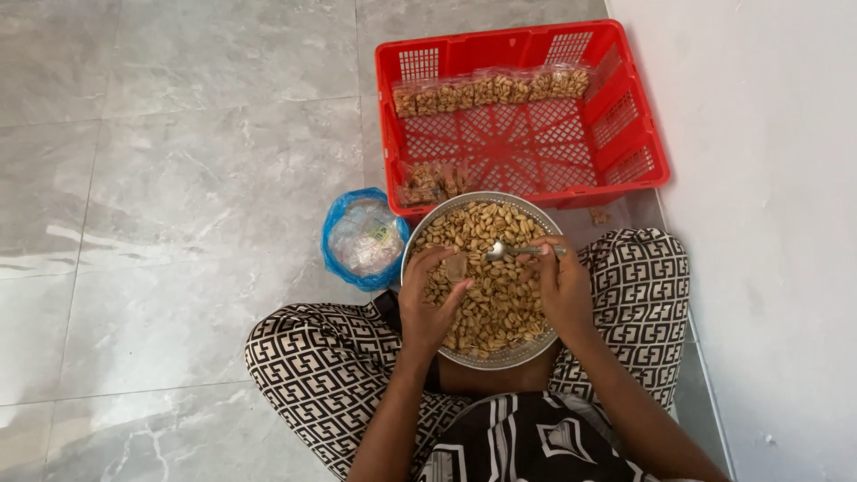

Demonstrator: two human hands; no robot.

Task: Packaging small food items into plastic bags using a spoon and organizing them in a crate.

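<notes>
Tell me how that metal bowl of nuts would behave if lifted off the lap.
The bowl is heaped with nuts, so it is probably heavy. Its base is hidden, but resting on the lap it may tip. The loose nuts would likely shift and spill.

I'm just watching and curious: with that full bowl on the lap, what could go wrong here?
1. The bowl is heaped with nuts and sits on the lap, so a knee shift could tip it.
2. The right hand lifts a spoon toward a small clear bag in the left hand; nuts might miss and scatter on the floor.
</notes>
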